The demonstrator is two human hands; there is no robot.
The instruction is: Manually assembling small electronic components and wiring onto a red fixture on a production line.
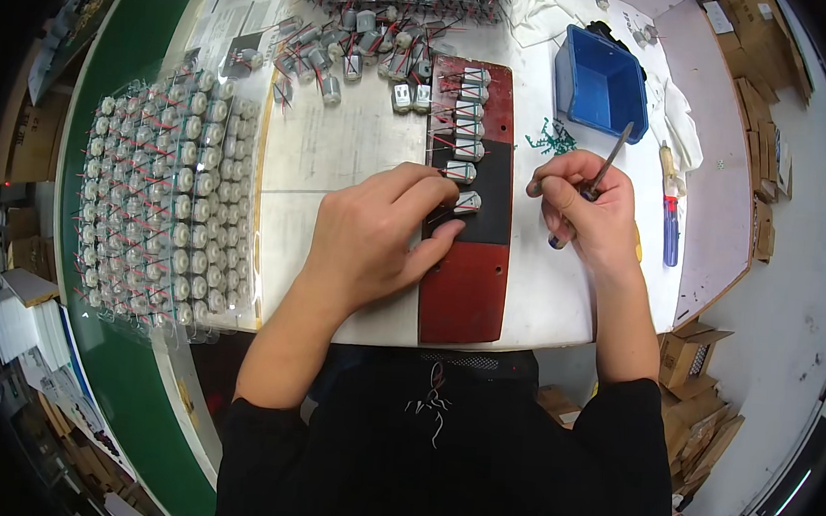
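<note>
A long dark red and black board (468,290) lies on the white table in front of me. Several small silver motors with red and black wires (467,119) sit in a column along its upper part. My left hand (377,232) rests on the board's left edge, fingertips pinching the lowest motor (467,202). My right hand (586,207) hovers just right of the board, holding a thin dark-handled tool (608,161) whose shaft points up and away.
A clear tray packed with several rows of motors (166,196) fills the left side. Loose motors (359,51) lie at the back. A blue bin (601,82) stands at back right, a blue-handled screwdriver (670,226) beside the table's right edge.
</note>
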